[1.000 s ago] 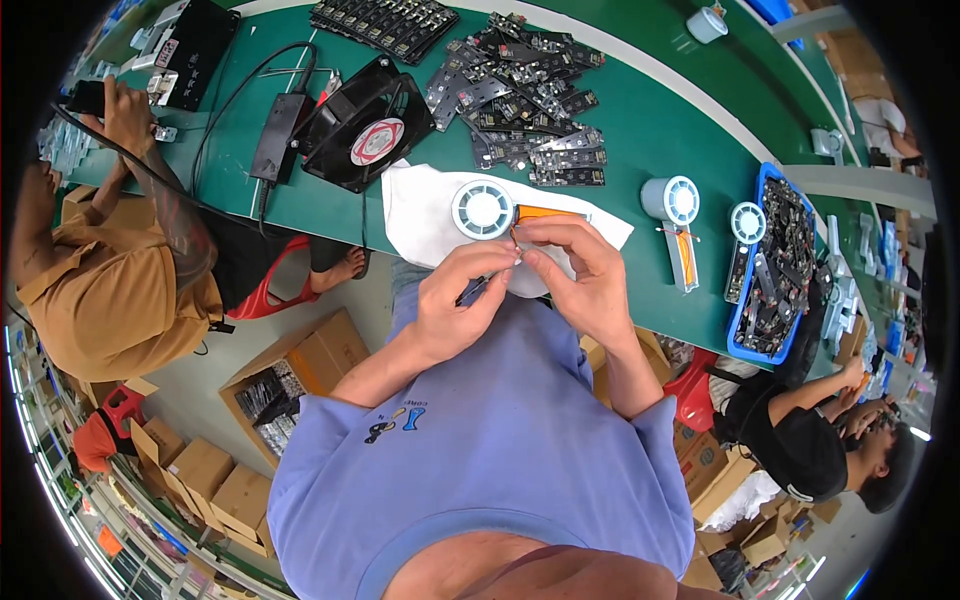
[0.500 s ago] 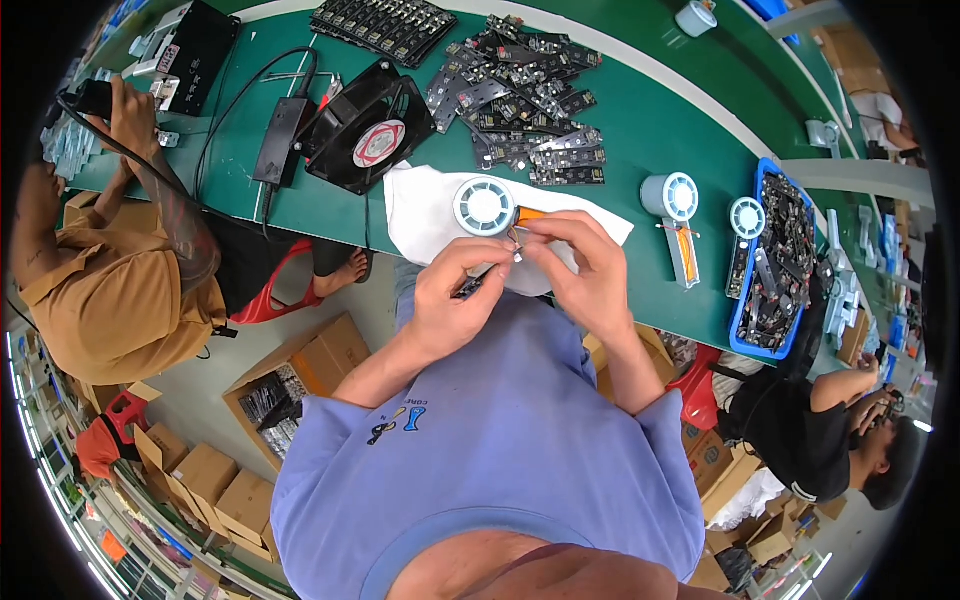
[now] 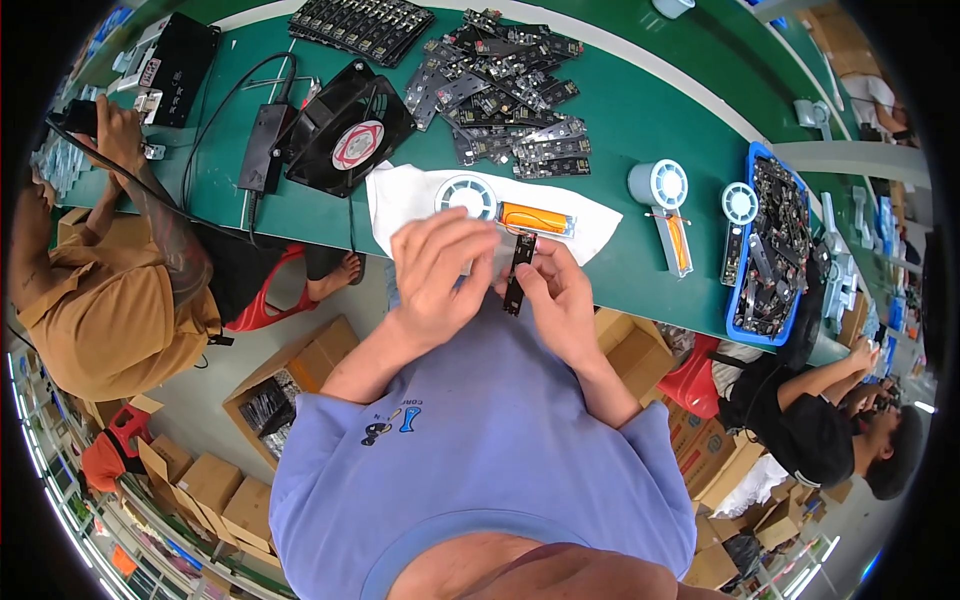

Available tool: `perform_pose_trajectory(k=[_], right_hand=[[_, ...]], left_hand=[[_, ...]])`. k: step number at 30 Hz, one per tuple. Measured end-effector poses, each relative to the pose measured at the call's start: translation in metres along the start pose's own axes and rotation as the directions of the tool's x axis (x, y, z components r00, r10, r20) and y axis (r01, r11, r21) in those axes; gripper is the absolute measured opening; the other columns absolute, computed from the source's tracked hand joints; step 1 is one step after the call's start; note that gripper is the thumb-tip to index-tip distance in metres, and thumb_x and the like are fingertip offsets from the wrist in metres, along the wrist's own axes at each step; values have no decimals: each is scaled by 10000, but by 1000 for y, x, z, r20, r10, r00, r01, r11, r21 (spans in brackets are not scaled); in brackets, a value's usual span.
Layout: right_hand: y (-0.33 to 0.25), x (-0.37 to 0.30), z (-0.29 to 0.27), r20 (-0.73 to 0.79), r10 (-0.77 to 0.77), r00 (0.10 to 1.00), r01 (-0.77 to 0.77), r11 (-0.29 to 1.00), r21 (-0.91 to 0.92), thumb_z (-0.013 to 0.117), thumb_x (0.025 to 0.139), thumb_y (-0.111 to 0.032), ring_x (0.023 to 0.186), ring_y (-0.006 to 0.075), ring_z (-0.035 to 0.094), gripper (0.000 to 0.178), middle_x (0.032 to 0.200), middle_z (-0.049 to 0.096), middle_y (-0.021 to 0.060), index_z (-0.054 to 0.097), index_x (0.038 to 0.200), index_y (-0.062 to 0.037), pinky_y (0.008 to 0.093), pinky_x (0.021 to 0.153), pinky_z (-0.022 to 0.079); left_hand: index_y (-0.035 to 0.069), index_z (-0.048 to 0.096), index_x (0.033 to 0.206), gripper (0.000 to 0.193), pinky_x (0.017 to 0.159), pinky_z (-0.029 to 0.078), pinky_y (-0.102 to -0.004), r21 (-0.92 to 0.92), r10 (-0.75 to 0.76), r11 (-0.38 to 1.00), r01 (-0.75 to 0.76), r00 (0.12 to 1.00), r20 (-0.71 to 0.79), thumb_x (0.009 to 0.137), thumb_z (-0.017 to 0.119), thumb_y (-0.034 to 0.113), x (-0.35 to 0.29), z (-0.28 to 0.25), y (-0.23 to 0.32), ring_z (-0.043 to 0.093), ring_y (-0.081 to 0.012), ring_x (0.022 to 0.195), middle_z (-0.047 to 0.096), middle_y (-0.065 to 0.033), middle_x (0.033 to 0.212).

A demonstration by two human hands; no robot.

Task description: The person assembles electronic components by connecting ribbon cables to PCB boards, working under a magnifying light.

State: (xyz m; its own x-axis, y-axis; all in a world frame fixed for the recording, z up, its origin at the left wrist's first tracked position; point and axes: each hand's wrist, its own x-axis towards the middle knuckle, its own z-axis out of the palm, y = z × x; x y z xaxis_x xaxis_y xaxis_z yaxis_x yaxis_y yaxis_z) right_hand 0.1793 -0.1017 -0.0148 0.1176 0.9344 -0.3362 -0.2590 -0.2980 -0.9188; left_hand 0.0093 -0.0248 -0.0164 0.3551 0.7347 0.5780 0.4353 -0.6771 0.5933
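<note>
the right hand (image 3: pixel 560 298) is pinching the dark circuit board (image 3: pixel 517 284), its long axis pointing toward the orange battery (image 3: pixel 530 218); the left hand (image 3: pixel 438 270), loosely spread, is hovering just left.

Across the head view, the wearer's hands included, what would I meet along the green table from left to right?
Black box, power adapter, square black fan, left hand, right hand holding a circuit board, light-blue handheld fan, blue tray.

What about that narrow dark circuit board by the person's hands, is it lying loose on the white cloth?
No, the right hand grips the dark circuit board, nearer the person than the white cloth.
</note>
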Motion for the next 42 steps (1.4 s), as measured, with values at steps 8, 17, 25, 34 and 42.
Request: perform_pose_trajectory(k=[8,17,25,34,42], right_hand=[[0,-2,-3,6,-60,998,60,996,-72,651,1051,-52,928,147,698,422,1069,701,105,513,1439,43,282,816,569],[0,1,-11,-30,-168,985,158,965,-207,752,993,-54,947,140,672,428,1110,685,96,617,1385,53,285,821,565],[-19,9,-2,-59,-450,891,372,798,-474,753,968,-24,952,193,728,331,1143,708,145,689,1290,20,316,827,592],[-24,19,-9,17,-524,852,447,710,-544,755,947,1,967,224,747,181,1118,748,150,775,1127,20,328,825,603],[-23,3,6,-113,-145,983,142,989,-38,763,930,25,1107,193,682,373,1323,618,131,677,1291,-5,305,884,612]], left_hand=[[145,775,1043,249,1207,281,-502,106,44,993,-55,993,109,808,837,89,15,8,-5,591,-264,1309,729,20,1210],[150,788,972,194,1197,297,-494,102,48,993,-60,992,114,794,844,99,26,8,-6,615,-238,1217,732,39,1109],[153,795,971,187,1194,302,-489,64,67,995,-77,986,150,796,849,114,28,6,-7,619,-238,1202,750,43,1036],[134,808,971,184,1175,349,-492,23,93,995,-99,978,185,793,847,103,30,2,-8,629,-236,1178,764,38,1018],[131,805,990,211,1167,367,-508,34,110,992,-118,978,177,787,859,117,34,1,-17,632,-252,1194,758,21,1055]])
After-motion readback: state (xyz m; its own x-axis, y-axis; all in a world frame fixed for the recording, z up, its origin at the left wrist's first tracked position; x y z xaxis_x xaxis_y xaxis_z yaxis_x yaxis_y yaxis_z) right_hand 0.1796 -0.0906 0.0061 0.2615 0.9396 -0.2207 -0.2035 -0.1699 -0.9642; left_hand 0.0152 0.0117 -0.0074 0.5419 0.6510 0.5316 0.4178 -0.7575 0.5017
